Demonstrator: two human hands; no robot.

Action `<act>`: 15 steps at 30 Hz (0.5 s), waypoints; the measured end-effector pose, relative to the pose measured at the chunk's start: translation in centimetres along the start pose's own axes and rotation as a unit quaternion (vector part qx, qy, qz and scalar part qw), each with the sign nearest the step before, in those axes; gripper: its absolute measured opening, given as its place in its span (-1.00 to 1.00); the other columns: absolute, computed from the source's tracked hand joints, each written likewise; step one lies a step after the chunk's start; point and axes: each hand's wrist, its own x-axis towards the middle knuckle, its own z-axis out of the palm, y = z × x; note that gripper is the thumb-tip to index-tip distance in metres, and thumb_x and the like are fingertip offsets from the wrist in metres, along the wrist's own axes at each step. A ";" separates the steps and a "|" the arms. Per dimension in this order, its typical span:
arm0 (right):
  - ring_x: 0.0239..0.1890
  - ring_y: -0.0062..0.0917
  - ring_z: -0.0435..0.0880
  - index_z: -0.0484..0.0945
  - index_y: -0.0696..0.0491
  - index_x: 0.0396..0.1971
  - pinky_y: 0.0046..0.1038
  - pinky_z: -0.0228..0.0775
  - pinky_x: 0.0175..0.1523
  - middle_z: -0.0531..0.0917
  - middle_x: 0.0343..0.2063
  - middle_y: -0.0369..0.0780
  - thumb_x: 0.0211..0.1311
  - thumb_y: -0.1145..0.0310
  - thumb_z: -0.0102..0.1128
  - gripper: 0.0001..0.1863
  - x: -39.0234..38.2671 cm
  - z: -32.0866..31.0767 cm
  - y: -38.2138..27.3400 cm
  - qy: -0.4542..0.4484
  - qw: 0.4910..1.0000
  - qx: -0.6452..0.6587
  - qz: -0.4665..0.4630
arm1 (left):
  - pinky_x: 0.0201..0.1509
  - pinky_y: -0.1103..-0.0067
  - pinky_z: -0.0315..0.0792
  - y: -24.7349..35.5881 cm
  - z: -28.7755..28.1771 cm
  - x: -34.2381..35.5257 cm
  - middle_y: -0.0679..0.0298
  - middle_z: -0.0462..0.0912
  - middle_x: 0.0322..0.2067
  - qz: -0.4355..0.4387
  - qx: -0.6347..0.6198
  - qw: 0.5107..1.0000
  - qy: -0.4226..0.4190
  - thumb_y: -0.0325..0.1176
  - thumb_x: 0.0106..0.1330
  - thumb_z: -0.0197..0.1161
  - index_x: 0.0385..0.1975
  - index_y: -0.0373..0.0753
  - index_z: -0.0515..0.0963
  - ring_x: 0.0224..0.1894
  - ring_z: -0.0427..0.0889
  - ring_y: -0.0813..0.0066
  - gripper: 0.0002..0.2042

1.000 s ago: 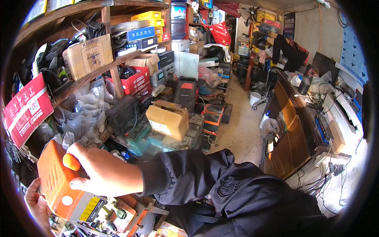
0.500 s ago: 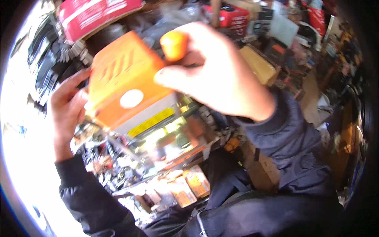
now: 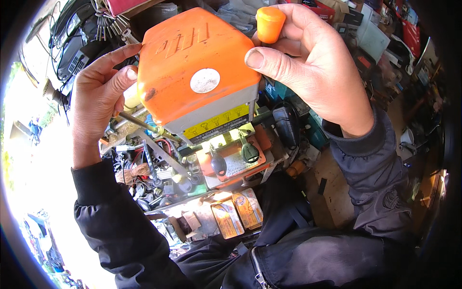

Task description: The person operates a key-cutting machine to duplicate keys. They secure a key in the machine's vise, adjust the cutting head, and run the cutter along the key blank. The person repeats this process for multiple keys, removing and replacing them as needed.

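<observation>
An orange-topped grey machine (image 3: 187,58) with a round white sticker and a yellow label fills the upper middle. My left hand (image 3: 98,103) grips its left side, thumb against the orange edge. My right hand (image 3: 313,72) is closed around an orange knob (image 3: 269,24) at the upper right, with its thumb against the corner of the housing; part of the curled fingers is hidden. Below the housing, two keys with dark heads (image 3: 249,153) sit at clamps over an orange and silver base (image 3: 231,171). A long metal rod (image 3: 137,120) runs along the left side.
A cluttered tray of tools, cables and small parts (image 3: 149,178) lies below left. Yellow packets (image 3: 226,216) lie near my lap. A black case (image 3: 284,127) is right of the machine. Bags, boxes and hanging cables crowd the back; bright daylight is at left.
The view has swung left and down from the shelves and aisle onto the machine. Both my hands stay on it, now higher in view, with my left hand and sleeve fully showing.
</observation>
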 end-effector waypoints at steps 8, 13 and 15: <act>0.02 -0.51 0.64 0.35 0.25 0.05 -0.46 0.63 0.17 0.59 -0.09 -0.13 0.37 0.51 0.34 -0.61 0.3 0.3 -0.7 -0.001 1.000 -0.018 0.009 | -0.66 0.79 0.13 0.0 0.1 0.1 0.38 0.72 -0.47 0.001 -0.007 1.000 0.002 -0.21 0.28 0.48 0.15 -0.28 0.65 -0.72 0.26 0.84 -0.53; 0.02 -0.52 0.63 0.35 0.25 0.08 -0.49 0.60 0.16 0.59 -0.08 -0.14 0.37 0.46 0.36 -0.57 0.5 0.8 -1.8 0.050 0.991 -0.048 0.116 | -0.66 0.77 0.09 0.0 0.0 0.0 0.42 0.69 -0.51 0.004 -0.006 1.000 -0.008 -0.20 0.30 0.47 0.15 -0.29 0.64 -0.72 0.23 0.83 -0.53; 0.03 -0.53 0.63 0.35 0.24 0.12 -0.48 0.58 0.16 0.60 -0.06 -0.14 0.37 0.43 0.37 -0.54 0.1 1.2 -2.1 0.032 0.994 -0.076 0.069 | -0.66 0.77 0.08 -0.1 0.0 0.0 0.41 0.71 -0.49 0.010 0.000 1.000 -0.007 -0.19 0.30 0.46 0.15 -0.29 0.64 -0.72 0.22 0.83 -0.53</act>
